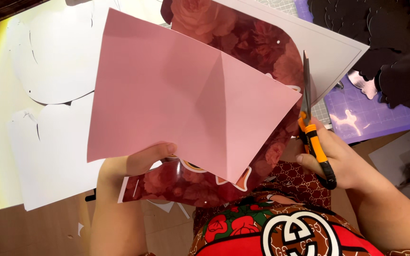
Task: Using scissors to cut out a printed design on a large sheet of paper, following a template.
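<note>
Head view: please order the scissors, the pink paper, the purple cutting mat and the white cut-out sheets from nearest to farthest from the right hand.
1. Scissors: held in the right hand.
2. Pink paper: just to its left, held by the left hand.
3. Purple cutting mat: above it, on the right.
4. White cut-out sheets: far left.

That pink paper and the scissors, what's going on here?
A person's left hand holds up a creased pink sheet by its lower edge. The right hand grips orange-handled scissors, blades pointing up beside the sheet's right corner. Behind it is a rose-printed sheet, with white paper cut-outs on the table.
</note>
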